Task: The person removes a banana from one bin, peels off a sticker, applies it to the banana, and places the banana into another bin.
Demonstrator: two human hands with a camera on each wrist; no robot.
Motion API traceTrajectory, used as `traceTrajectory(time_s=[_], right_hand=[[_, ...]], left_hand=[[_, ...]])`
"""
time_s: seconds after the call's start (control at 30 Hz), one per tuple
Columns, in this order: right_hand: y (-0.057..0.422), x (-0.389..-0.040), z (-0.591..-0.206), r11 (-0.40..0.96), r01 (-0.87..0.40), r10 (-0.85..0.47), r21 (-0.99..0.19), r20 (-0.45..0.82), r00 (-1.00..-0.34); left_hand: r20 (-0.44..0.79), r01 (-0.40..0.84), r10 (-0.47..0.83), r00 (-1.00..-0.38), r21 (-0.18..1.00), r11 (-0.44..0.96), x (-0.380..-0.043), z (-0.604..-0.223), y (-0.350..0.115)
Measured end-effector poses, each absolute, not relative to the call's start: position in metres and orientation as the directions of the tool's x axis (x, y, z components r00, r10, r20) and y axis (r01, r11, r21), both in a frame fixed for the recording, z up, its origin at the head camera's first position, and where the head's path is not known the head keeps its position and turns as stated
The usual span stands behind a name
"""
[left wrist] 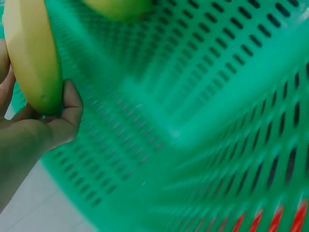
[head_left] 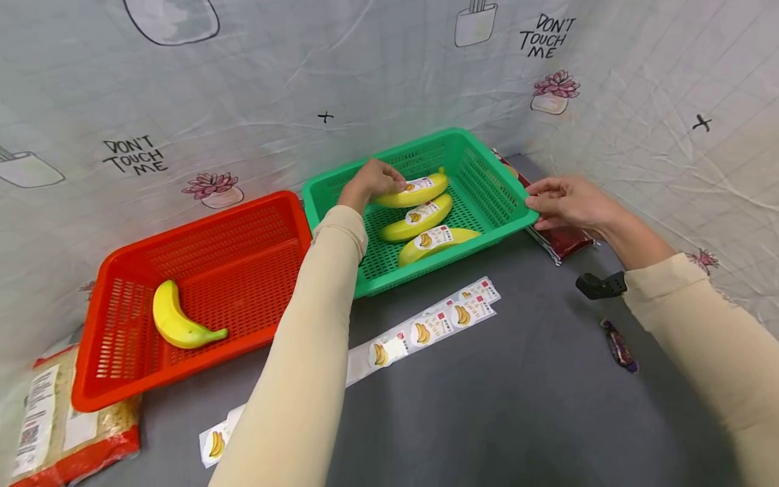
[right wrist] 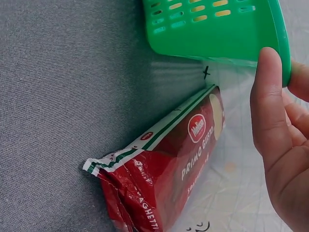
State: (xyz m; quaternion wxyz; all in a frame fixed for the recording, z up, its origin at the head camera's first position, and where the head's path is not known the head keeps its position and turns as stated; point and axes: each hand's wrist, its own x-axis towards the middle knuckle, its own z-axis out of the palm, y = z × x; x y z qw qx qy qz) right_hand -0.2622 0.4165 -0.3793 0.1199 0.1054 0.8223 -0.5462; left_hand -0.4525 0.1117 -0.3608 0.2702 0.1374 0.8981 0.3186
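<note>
My left hand (head_left: 372, 184) reaches into the green basket (head_left: 380, 283) and grips the end of the farthest banana (head_left: 420, 193), which bears a white label. In the left wrist view, fingers and thumb close around the tip of this banana (left wrist: 36, 63). Two more labelled bananas, a middle one (head_left: 420, 222) and a front one (head_left: 439, 242), lie beside it in the basket. At the basket's right front corner, my right hand (head_left: 575, 203) pinches the rim, thumb on one side and fingers on the other, as the right wrist view (right wrist: 277, 130) shows.
Left of the green basket, a red basket (head_left: 243, 291) holds one unlabelled banana (head_left: 176, 319). Strips of banana labels (head_left: 420, 331) lie in front. A red spaghetti packet (right wrist: 169, 164) sits right of the green basket, a wrapped candy (head_left: 619, 346) nearer, a clear-and-red bag (head_left: 85, 433) far left.
</note>
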Motion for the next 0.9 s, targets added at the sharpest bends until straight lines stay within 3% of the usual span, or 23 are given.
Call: traceTrajectory(time_s=[0.57, 0.73, 0.9], right_hand=[[0.419, -0.263, -0.385, 0.381, 0.297, 0.062, -0.875, -0.297, -0.953], [0.403, -0.267, -0.380, 0.413, 0.274, 0.026, -0.868, -0.290, -0.957], [0.402, -0.268, -0.379, 0.416, 0.283, 0.011, -0.864, -0.306, -0.952]], left_hand=[[-0.410, 0.040, 0.384, -0.827, 0.639, 0.768, -0.459, -0.398, 0.119], [-0.380, 0.068, 0.394, -0.837, 0.642, 0.764, -0.450, -0.376, 0.094], [-0.277, 0.173, 0.466, -0.840, 0.678, 0.715, -0.427, -0.333, 0.079]])
